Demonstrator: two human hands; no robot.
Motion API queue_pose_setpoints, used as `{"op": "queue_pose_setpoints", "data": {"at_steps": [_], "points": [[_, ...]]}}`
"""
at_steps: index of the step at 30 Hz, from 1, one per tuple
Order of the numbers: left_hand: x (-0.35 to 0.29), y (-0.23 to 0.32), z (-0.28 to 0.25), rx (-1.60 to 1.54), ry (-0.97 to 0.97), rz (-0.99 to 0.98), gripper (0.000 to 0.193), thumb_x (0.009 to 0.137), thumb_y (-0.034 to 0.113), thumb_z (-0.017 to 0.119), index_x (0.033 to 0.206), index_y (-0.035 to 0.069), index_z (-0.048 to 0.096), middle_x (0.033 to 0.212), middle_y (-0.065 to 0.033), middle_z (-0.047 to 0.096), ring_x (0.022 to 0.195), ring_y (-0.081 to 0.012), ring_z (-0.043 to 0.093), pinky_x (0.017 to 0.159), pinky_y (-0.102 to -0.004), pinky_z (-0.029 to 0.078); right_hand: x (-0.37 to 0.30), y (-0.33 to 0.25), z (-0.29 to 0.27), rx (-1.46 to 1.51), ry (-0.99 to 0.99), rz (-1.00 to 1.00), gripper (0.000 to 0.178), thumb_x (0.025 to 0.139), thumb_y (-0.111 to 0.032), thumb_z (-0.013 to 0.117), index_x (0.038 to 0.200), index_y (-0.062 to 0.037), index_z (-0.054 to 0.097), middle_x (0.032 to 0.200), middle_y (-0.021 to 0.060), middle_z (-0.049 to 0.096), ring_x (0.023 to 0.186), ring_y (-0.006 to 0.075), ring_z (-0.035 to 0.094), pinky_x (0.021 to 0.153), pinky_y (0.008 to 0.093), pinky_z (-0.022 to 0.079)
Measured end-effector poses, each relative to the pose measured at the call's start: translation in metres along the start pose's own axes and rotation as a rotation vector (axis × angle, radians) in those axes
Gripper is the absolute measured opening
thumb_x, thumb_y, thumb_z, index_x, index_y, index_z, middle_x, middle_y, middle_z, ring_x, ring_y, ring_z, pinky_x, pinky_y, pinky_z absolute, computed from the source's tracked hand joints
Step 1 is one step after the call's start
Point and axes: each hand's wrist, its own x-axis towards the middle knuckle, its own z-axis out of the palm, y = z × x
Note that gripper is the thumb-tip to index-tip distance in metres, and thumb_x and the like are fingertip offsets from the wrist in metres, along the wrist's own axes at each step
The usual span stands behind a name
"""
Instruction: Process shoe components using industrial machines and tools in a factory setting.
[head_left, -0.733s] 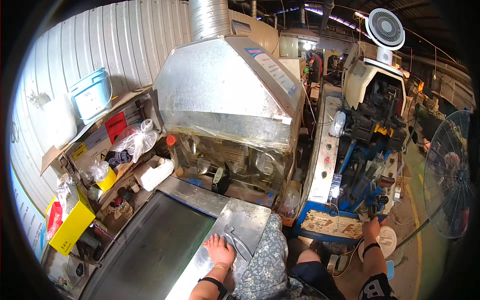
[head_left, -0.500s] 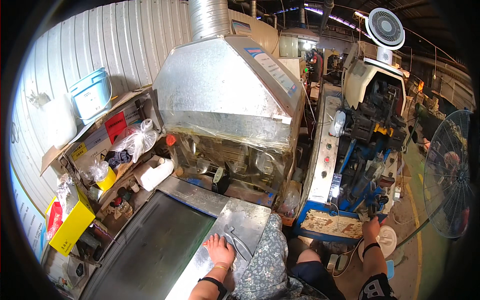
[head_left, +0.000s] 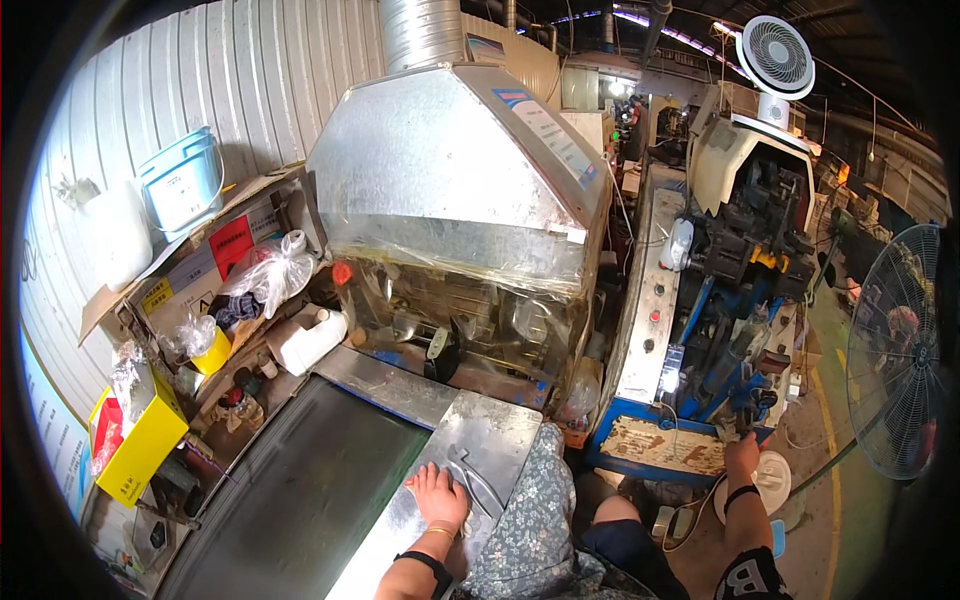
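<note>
My left hand lies flat, fingers spread, on a bare metal plate beside a dark conveyor belt. Just right of its fingers rests a pair of metal pincers, which it does not grip. Off to the right, my right hand reaches the lower front of a blue-framed machine. Its fingers are curled at the machine's dark lower parts; what they hold is too small and dark to make out. A patterned grey apron covers my lap.
A sheet-metal hood with plastic curtains stands over the belt's far end. Left is a shelf with a white jug, a yellow box and a blue bucket. A large caged fan and white lidded bucket stand right.
The view has shifted very slightly. My left hand stays flat on the plate and my right hand stays at the machine's front.
</note>
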Motion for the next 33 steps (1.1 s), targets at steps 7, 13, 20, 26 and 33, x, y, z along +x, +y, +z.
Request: {"op": "queue_pose_setpoints", "data": {"at_steps": [7, 13, 20, 26, 33], "points": [[0.0003, 0.0017, -0.0022, 0.027, -0.004, 0.002, 0.038, 0.083, 0.022, 0.057, 0.115, 0.003, 0.068, 0.139, -0.0213, 0.055, 0.137, -0.0397, 0.042, 0.117, -0.0489, 0.026, -0.0036, -0.0005, -0.0032, 0.022, 0.009, -0.052, 0.032, 0.086, -0.013, 0.063, 0.113, 0.0000, 0.053, 0.104, 0.0251, 0.068, 0.096, 0.0431, 0.067, 0.080, 0.0510, 0.056], [0.0009, 0.0015, -0.0022, 0.019, -0.010, -0.006, 0.040, 0.083, 0.023, 0.056, 0.116, 0.003, 0.068, 0.140, -0.0217, 0.055, 0.137, -0.0401, 0.042, 0.118, -0.0494, 0.025, -0.0067, -0.0008, -0.0039, 0.022, 0.056, -0.099, 0.026, 0.087, -0.011, 0.062, 0.108, 0.0007, 0.052, 0.096, 0.0265, 0.068, 0.089, 0.0431, 0.068, 0.075, 0.0502, 0.056], [0.0007, 0.0024, -0.0024, 0.022, -0.006, -0.011, 0.039, 0.084, 0.024, 0.056, 0.115, 0.003, 0.069, 0.139, -0.0213, 0.056, 0.137, -0.0393, 0.043, 0.118, -0.0483, 0.026, -0.0075, -0.0017, -0.0052, 0.012, 0.053, -0.089, 0.024, 0.087, -0.011, 0.062, 0.106, 0.0004, 0.052, 0.096, 0.0260, 0.068, 0.088, 0.0430, 0.068, 0.075, 0.0505, 0.056], [0.0011, 0.0031, -0.0033, 0.023, -0.013, -0.017, 0.040, 0.084, 0.024, 0.056, 0.116, 0.004, 0.069, 0.139, -0.0211, 0.056, 0.137, -0.0391, 0.043, 0.118, -0.0481, 0.025, -0.0050, -0.0010, -0.0025, 0.005, 0.054, -0.067, 0.024, 0.086, -0.011, 0.062, 0.105, -0.0012, 0.053, 0.097, 0.0246, 0.068, 0.089, 0.0427, 0.068, 0.077, 0.0510, 0.056], [0.0013, 0.0015, -0.0016, 0.033, -0.026, -0.021, 0.040, 0.084, 0.024, 0.056, 0.116, 0.004, 0.069, 0.141, -0.0208, 0.054, 0.138, -0.0386, 0.041, 0.119, -0.0480, 0.024, -0.0032, 0.0017, 0.0013, 0.022, 0.062, -0.060, 0.024, 0.085, -0.012, 0.062, 0.105, -0.0015, 0.053, 0.097, 0.0251, 0.068, 0.092, 0.0435, 0.067, 0.079, 0.0520, 0.054]]}}
